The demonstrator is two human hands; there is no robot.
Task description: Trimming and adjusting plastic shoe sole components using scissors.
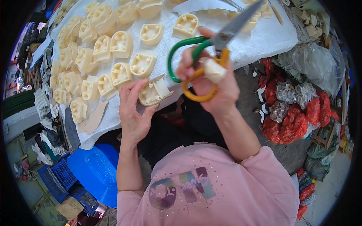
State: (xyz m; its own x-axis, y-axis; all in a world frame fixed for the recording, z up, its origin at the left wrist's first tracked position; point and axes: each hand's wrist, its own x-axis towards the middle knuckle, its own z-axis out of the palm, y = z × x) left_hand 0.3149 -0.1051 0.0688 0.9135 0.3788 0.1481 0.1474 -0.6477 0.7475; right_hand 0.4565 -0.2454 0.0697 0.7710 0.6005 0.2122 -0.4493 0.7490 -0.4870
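Note:
My left hand (134, 107) grips a cream moulded plastic piece (154, 92), hollow and rounded with a raised rim, at the near edge of the covered table. Thumb and fingers hold it from the left side. My right hand (218, 88) is closed on a pair of scissors (227, 34) with one green and one orange handle loop. Their blades point up and to the right, over the table. Against the right palm, by the orange loop, sits a cream-white lump (215, 71) whose kind I cannot make out. Similar cream pieces (121, 44) lie just beyond my left hand.
A white woven sheet (260, 45) covers the table, with many cream pieces on its left and far parts. A flat beige cutout (96, 117) lies at its near left. A blue basin (96, 167) stands below left. Red plastic bags (290, 122) sit on the floor at right.

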